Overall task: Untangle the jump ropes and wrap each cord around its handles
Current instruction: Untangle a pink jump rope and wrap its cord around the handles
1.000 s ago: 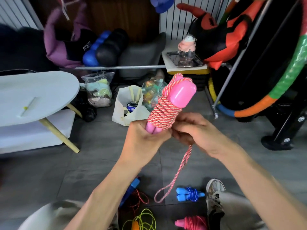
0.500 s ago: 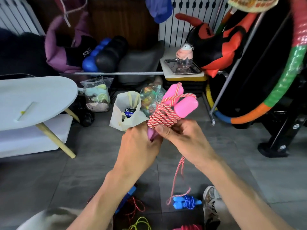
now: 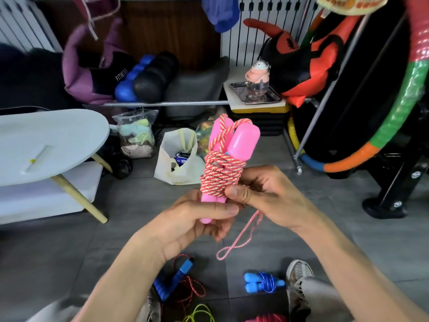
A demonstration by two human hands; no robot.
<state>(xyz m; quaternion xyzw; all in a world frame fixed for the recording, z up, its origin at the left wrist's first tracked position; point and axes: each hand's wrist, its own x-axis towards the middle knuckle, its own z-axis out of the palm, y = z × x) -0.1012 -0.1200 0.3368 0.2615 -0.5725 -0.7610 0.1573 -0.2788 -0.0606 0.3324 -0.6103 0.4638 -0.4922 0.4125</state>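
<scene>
- The pink handles (image 3: 228,147) are held side by side above the floor (image 3: 69,247), with the red-and-white cord (image 3: 221,176) wound round their middle in many turns. The left hand (image 3: 197,219) has its grip clenched round the handles' lower ends. If that hold slackens, the two handles could splay apart and the whole coil would likely go loose at once.
- The right hand (image 3: 267,194) has its grip grasping the coil, thumb pressed on the lowest turns. That thumb seems to be all that pins the winding; lifting it before the end is tucked could let several turns spring off.
- A tail loop (image 3: 239,238) of cord hangs free below the hands, not yet wound. Pulled too hard, it may drag the lower turns down off the handle ends; left slack, it could stay dangling and unwind later.
- A strand crosses over the handle tops. It looks loosely seated and might slip off, loosening the wrap beneath.
- On the floor lie an unwound blue-handled rope (image 3: 176,282) with red cord, and a yellow-green cord (image 3: 202,314). The hanging loop could snag in them if lowered.
- The wound blue rope (image 3: 263,282) lies apart beside the shoe (image 3: 298,273), at little risk.
</scene>
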